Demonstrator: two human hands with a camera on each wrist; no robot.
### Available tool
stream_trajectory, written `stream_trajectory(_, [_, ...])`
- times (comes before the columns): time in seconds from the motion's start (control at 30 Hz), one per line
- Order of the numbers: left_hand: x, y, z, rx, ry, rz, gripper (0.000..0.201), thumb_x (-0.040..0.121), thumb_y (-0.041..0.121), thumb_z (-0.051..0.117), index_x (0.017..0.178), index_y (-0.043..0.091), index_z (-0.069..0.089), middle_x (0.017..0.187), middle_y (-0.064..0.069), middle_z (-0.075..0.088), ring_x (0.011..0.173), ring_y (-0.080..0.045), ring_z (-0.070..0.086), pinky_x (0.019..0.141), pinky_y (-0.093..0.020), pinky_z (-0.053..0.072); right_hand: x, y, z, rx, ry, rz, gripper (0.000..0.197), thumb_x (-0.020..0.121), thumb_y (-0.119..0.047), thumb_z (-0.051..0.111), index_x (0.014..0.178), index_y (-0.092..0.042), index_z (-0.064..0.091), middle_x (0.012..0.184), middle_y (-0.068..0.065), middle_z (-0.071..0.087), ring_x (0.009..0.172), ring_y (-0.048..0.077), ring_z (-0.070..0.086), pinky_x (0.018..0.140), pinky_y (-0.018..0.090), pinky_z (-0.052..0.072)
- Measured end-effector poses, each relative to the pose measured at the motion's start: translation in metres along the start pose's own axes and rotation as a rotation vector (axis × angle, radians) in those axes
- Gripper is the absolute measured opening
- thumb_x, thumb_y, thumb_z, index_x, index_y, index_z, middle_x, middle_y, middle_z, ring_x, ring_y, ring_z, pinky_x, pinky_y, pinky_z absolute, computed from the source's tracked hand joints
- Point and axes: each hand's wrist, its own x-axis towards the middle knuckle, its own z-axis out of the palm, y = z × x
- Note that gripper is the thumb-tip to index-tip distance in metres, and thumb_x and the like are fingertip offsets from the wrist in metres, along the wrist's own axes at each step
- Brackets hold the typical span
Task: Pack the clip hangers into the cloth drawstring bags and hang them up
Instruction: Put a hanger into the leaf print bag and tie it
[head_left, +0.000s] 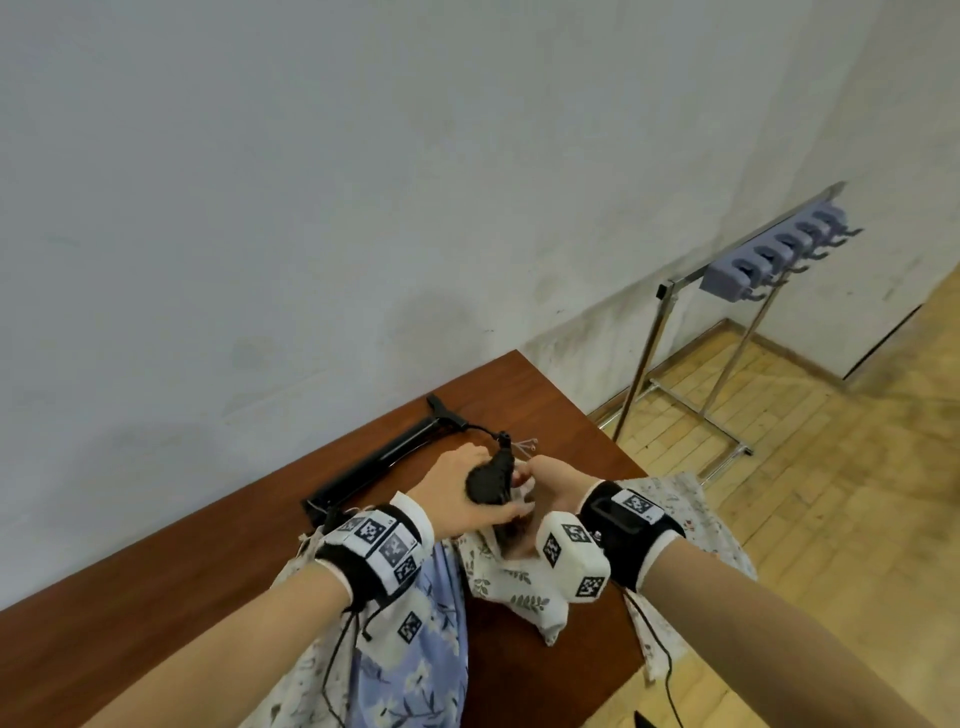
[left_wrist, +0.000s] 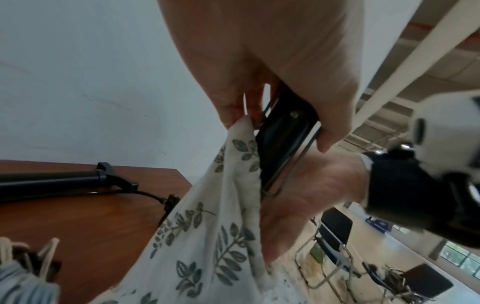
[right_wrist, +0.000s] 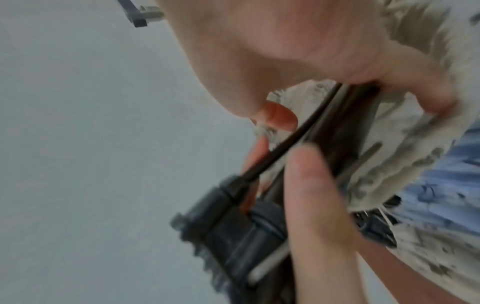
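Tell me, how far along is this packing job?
Early to midway. In hand: the left hand pushes a black clip hanger into the leaf-print bag, whose mouth the right hand holds open. Left: another hanger lies on the table, a blue floral bag lies by it, contents unclear, and the hook rack carries no bags.

Left hand (head_left: 462, 488) gripping; right hand (head_left: 553, 488) pinching.

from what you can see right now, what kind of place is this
Probably a bare workroom or office space rather than a home: a plain grey wall, a wooden table on parquet floor, a metal rack of hooks, and folding chairs in an open hall behind.
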Motion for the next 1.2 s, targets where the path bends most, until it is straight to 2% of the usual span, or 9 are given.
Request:
stream_trajectory(0.07, [0.005,-0.007,0.0,-0.053,0.018,-0.061,0.049,0.064,0.059,0.071,0.088,0.018,0.058,0.087,0.002,0.054,0.079,-0.015,0.054,0.073,-0.03,0.048,-0.013,-0.001,-0.014,-0.043,0.009,0.034,0.02,0.093,-0.009,0.041,0.11,-0.005,0.051,0.116,0.02,0.055,0.098,0.037,0.058,0.071,0.049,0.054])
stream_trajectory(0.13, [0.008,-0.011,-0.001,-0.109,0.016,-0.099,0.045,0.069,0.049,0.075,0.09,0.014,0.059,0.089,-0.002,0.057,0.08,-0.02,0.057,0.074,-0.032,0.051,-0.023,-0.005,-0.034,-0.038,0.083,0.019,0.023,0.088,-0.006,0.046,0.11,-0.002,0.053,0.114,0.02,0.058,0.087,0.032,0.064,0.067,0.041,0.055])
stream_trajectory(0.23, [0.012,-0.011,-0.003,-0.279,0.036,-0.134,0.045,0.071,0.037,0.078,0.098,0.005,0.062,0.092,-0.011,0.062,0.08,-0.022,0.061,0.073,-0.034,0.053,-0.029,-0.011,-0.07,0.126,0.137,-0.016,0.016,0.091,-0.002,0.043,0.101,0.002,0.055,0.08,0.015,0.062,0.046,0.013,0.056,0.041,0.017,0.047])
stream_trajectory(0.3, [0.014,-0.008,-0.003,-0.303,0.042,-0.122,0.043,0.072,0.034,0.077,0.096,0.001,0.062,0.092,-0.013,0.062,0.078,-0.021,0.06,0.074,-0.035,0.052,-0.029,-0.01,-0.089,0.165,0.14,0.022,0.004,0.086,-0.003,0.048,0.086,-0.004,0.052,0.062,0.008,0.054,0.037,0.007,0.047,0.036,0.006,0.034])
stream_trajectory(0.4, [0.017,0.001,-0.001,-0.298,0.023,-0.101,0.044,0.072,0.034,0.076,0.09,-0.003,0.061,0.082,-0.009,0.059,0.071,-0.02,0.057,0.07,-0.034,0.051,-0.02,0.007,-0.105,0.131,0.197,0.05,0.012,0.08,-0.007,0.064,0.082,-0.007,0.051,0.059,0.007,0.051,0.048,0.006,0.044,0.033,0.008,0.034])
stream_trajectory(0.57, [0.027,0.007,0.004,-0.259,0.004,-0.122,0.041,0.071,0.036,0.071,0.07,-0.002,0.054,0.064,-0.005,0.053,0.058,-0.015,0.049,0.06,-0.034,0.047,0.004,0.039,-0.09,0.006,0.316,0.071,0.039,0.084,-0.03,0.074,0.112,-0.009,0.058,0.062,0.006,0.058,0.041,0.005,0.029,0.031,0.013,0.027])
stream_trajectory(0.73, [0.029,0.01,0.006,-0.171,-0.029,-0.091,0.039,0.077,0.035,0.069,0.057,0.01,0.046,0.055,-0.005,0.047,0.051,-0.015,0.044,0.05,-0.024,0.038,0.014,0.045,-0.077,-0.054,0.296,0.106,0.007,0.093,-0.01,0.057,0.088,-0.007,0.054,0.056,0.002,0.043,0.034,0.006,0.022,0.032,0.015,0.015])
stream_trajectory(1.0, [0.026,0.003,0.015,-0.143,-0.008,-0.097,0.041,0.078,0.036,0.068,0.06,0.004,0.05,0.056,-0.008,0.048,0.05,-0.017,0.044,0.048,-0.027,0.037,-0.039,0.022,-0.078,-0.023,0.058,-0.073,0.018,0.083,0.006,0.046,0.095,-0.003,0.057,0.066,0.007,0.055,0.046,0.009,0.042,0.036,0.016,0.035])
stream_trajectory(1.2, [0.028,-0.001,0.018,-0.166,0.0,-0.154,0.04,0.079,0.033,0.066,0.058,0.013,0.038,0.049,0.003,0.037,0.041,-0.01,0.033,0.042,-0.022,0.03,-0.09,-0.003,-0.084,-0.114,0.191,-0.367,0.025,0.07,0.007,0.035,0.057,-0.013,0.039,0.073,0.005,0.045,0.049,0.011,0.041,0.042,0.02,0.034])
